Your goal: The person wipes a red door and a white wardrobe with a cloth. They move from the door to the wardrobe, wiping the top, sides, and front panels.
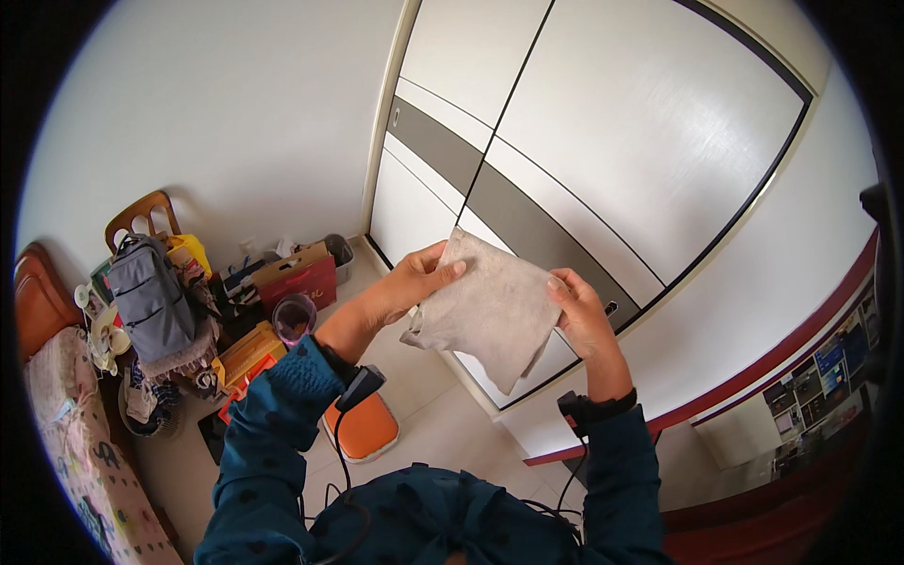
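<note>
A light grey-beige cloth point(494, 304) is stretched between my two hands in front of my chest. My left hand point(421, 280) pinches its upper left side, with the thumb lying on top. On the right edge, my right hand point(580, 305) grips the cloth, thumb on the near face and fingers partly hidden behind it. The lower part hangs loose, and its left corner is folded over. Behind the cloth stands a white sliding-door wardrobe point(607, 141) with a grey band across it.
On the left, a grey backpack point(150, 300) rests on a wooden chair point(145, 212). A red cardboard box point(296, 279) and a wastebasket point(294, 319) stand on the floor. An orange padded stool point(362, 427) is below my left arm. A bed point(92, 466) lines the left side.
</note>
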{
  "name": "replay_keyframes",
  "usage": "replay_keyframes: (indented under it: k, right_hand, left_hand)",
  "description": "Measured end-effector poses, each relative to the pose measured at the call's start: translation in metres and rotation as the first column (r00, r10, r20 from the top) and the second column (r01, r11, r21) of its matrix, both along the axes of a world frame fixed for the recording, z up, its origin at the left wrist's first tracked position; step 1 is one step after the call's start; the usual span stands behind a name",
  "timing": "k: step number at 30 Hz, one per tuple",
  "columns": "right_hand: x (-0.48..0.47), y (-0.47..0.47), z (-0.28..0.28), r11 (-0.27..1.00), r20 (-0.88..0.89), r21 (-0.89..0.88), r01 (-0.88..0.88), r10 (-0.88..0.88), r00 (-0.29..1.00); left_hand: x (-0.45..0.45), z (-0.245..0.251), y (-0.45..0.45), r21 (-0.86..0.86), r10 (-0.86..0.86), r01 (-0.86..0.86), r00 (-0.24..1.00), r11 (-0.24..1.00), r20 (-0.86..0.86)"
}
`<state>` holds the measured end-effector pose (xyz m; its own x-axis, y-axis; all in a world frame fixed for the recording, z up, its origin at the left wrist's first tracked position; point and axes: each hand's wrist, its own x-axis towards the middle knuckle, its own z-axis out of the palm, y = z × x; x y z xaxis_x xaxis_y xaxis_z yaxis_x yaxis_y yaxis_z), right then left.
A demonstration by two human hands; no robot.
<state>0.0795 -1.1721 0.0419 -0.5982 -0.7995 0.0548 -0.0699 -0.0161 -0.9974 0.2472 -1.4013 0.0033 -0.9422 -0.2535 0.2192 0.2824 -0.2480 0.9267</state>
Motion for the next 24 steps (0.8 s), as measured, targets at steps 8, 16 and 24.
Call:
replay_keyframes:
  k: [8, 16, 24]
  right_hand:
    - [0.002, 0.005, -0.028, 0.987, 0.195, -0.154, -0.039, 0.069, 0.978]
    - [0.046, -0.003, -0.102, 0.903, 0.668, -0.425, -0.067, 0.363, 0.65]
    - [0.035, -0.006, -0.112, 0.958, 0.565, -0.269, -0.102, 0.243, 0.788]
  left_hand:
    - [0.007, 0.002, 0.009, -0.068, -0.123, 0.123, 0.992, 0.99, 0.01]
    - [-0.002, -0.017, 0.011, -0.233, -0.038, 0.033, 0.999, 0.972, -0.013]
    - [0.003, -0.036, -0.011, -0.126, 0.037, -0.036, 0.999, 0.991, 0.005]
